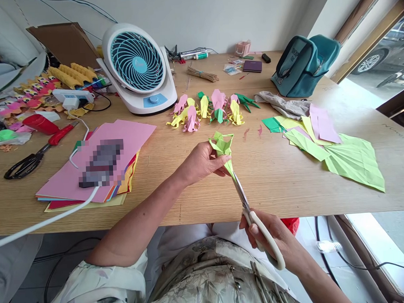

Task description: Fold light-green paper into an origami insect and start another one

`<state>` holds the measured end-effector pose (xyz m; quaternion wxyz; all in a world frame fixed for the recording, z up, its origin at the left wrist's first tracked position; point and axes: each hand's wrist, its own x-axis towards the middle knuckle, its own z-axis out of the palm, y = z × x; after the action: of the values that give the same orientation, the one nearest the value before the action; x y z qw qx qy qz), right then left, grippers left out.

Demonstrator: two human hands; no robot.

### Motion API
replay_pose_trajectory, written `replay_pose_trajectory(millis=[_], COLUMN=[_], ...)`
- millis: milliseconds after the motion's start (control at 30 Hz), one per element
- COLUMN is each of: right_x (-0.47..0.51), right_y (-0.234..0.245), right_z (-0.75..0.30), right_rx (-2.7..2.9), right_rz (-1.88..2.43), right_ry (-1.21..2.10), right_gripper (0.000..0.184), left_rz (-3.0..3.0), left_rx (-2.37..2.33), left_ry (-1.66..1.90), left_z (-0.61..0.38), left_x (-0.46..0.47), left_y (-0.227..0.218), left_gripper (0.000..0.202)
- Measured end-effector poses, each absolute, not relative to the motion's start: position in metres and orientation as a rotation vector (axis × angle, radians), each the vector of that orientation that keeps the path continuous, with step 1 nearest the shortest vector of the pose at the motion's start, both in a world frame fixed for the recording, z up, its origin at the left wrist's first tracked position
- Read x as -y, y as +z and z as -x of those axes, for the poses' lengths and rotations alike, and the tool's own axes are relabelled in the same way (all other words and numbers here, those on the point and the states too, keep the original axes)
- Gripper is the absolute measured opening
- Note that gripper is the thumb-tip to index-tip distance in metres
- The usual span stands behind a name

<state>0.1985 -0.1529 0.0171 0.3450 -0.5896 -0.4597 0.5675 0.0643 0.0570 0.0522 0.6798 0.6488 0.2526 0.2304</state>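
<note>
In the head view, my left hand pinches a folded light-green paper flower above the table, its pointed petals facing up. My right hand grips a pair of scissors with cream handles at the table's front edge. The scissors' blades reach up to the lower tip of the paper flower; whether they are cutting into it I cannot tell. Behind my left hand stands a group of folded paper flowers in pink, yellow and green. Two small pink scraps lie just right of them.
Coloured paper sheets with a blurred device on top lie left, near black-and-red scissors. A white fan stands behind. Cut paper pieces, a grey cloth and a teal bag are on the right.
</note>
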Motion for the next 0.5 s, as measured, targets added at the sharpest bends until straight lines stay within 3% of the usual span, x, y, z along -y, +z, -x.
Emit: replay_pose_trajectory(millis=[500], right_x=[0.1534], right_y=[0.013], right_z=[-0.1977], right_rx=[1.145], right_rz=[1.505], right_ry=[1.479], right_gripper=[0.049], left_rz=[-1.49], left_rx=[-0.55], left_ry=[0.5], left_z=[-0.0652], left_x=[-0.0599], left_y=[0.0486], left_gripper=[0.024])
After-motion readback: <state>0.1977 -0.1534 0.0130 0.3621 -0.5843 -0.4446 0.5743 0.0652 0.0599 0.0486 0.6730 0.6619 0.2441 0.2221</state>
